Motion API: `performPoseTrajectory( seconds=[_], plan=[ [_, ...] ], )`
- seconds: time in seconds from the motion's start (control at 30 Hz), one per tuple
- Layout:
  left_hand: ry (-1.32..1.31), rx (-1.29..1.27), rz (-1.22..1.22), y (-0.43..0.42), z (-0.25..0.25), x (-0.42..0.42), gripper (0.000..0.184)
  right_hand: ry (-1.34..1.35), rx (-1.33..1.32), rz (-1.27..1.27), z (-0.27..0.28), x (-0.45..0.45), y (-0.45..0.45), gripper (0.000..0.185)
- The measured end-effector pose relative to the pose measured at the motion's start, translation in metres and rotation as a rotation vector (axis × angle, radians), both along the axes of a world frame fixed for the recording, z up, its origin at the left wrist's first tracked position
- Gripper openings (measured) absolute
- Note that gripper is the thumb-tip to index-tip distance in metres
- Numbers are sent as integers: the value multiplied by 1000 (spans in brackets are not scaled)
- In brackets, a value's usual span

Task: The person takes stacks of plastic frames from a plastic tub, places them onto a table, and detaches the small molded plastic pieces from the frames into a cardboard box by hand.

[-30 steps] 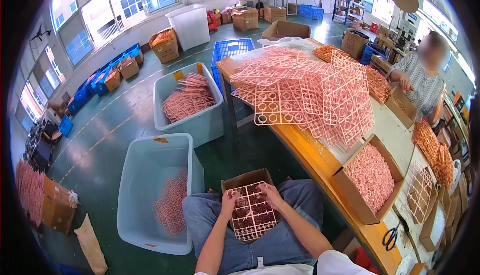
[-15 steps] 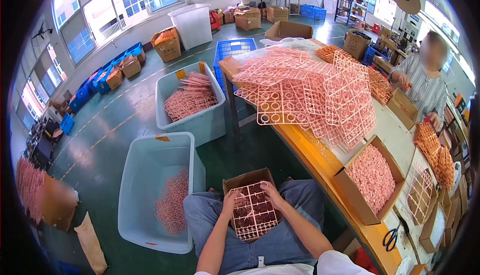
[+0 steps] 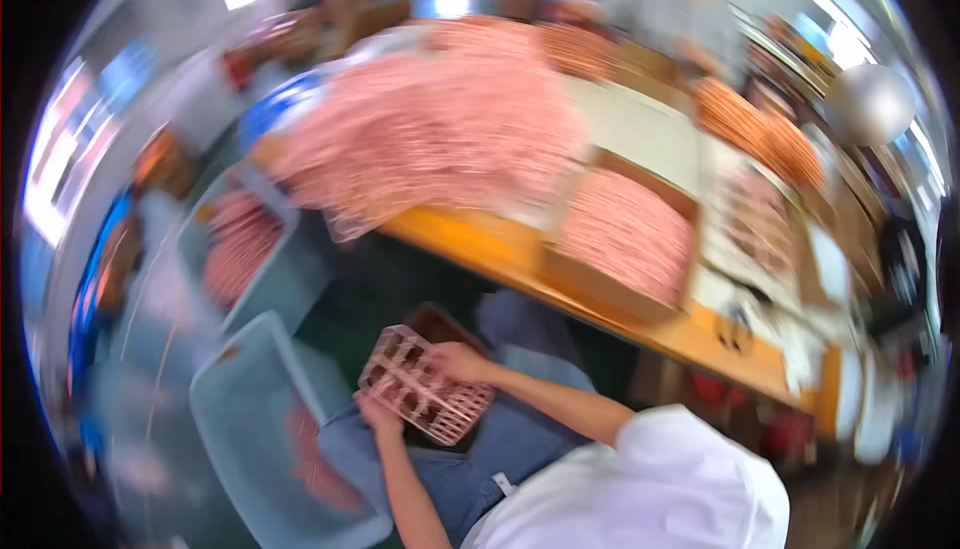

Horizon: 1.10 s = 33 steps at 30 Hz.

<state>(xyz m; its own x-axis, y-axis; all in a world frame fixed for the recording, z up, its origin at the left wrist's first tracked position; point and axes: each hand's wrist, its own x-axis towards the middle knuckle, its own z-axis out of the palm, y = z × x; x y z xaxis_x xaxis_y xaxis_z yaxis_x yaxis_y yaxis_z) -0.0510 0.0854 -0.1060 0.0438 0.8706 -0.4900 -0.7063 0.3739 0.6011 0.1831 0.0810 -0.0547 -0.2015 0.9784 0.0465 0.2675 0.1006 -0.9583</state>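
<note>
A pink lattice frame (image 3: 425, 386) lies tilted over a cardboard box (image 3: 437, 323) between my thighs. My left hand (image 3: 380, 411) grips the frame's lower left edge, its fingers partly hidden. My right hand (image 3: 457, 361) is closed at the frame's upper right part; motion blur hides what its fingertips pinch. Dark contents of the box show through the frame's openings. Beside my left leg, a light blue bin (image 3: 235, 429) has pink frames (image 3: 322, 459) inside.
On the orange-edged table (image 3: 480, 246) are a heap of pink frames (image 3: 440, 124), a box of small pink pieces (image 3: 625, 234), scissors (image 3: 735, 327) and orange frames (image 3: 760, 129). Another bin (image 3: 300, 259) stands at the left. A person (image 3: 680, 14) is across the table.
The view has swung right and blurred. The frame has turned and tilted, with my left hand now lower on its left edge and my right hand further over it.
</note>
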Motion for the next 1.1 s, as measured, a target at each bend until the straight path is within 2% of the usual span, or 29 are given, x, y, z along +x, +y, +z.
performPoseTrajectory(
  seconds=[0.03,0.1,0.17,0.2,0.23,0.27,0.3,0.33,0.4,0.43,0.47,0.53,0.57,0.6,0.7,0.77,0.8,0.87,0.9,0.97,1.0,1.07,1.1],
  plan=[
    [16,-49,22,5,-23,-9,67,-75,51,-44,38,3,-13,19],
    [154,-221,-21,10,-21,-12,62,-166,31,-145,98,1,-37,17],
    [82,15,-293,9,-36,-10,49,-7,49,-200,162,13,-69,17],
    [-77,200,-372,20,-94,-30,41,140,61,-208,187,23,-86,16],
    [-74,197,-391,21,-94,-29,41,301,-34,-203,220,39,-107,17],
    [211,358,-544,19,-95,-29,41,457,-123,-189,247,56,-128,17],
    [502,514,-694,13,-89,-28,41,468,-86,-241,266,76,-146,19],
    [794,672,-830,6,-84,-26,42,561,-175,-295,293,101,-164,21],
    [1390,989,-1061,-9,-73,-18,44,592,-105,-495,328,155,-194,28],
    [1484,634,-1149,-15,-68,-7,46,508,-45,-728,337,182,-205,30],
    [1481,637,-1142,-18,-60,-3,46,423,103,-866,340,215,-218,32],
    [1239,289,-1396,-23,-37,2,48,382,186,-914,362,276,-236,30],
    [1238,285,-1391,-24,-32,4,48,403,211,-1006,364,305,-241,29],
    [1246,329,-1412,-25,-29,7,48,359,208,-877,366,341,-253,28],
    [1285,369,-1386,-27,-20,14,47,286,122,-1061,364,408,-261,31],
    [1318,353,-1330,-30,-7,15,46,-62,28,-1286,348,438,-258,38],
    [1320,333,-1315,-32,1,16,45,-1021,-93,-1441,339,449,-257,47],
    [1317,305,-1286,-35,6,18,45,-1438,98,-1406,333,444,-252,50],
    [1324,296,-1293,-36,8,19,44,-1337,108,-1336,332,445,-249,52],
    [1336,282,-1308,-38,9,19,44,-1318,139,-1194,324,436,-237,52],
    [1354,284,-1317,-38,10,20,43,-1300,30,-1099,322,433,-232,50],
    [1374,284,-1314,-37,8,20,43,-1487,12,-1062,324,409,-215,47],
    [1358,307,-1303,-37,7,19,42,-1575,145,-1038,328,397,-206,43]
  ],
)
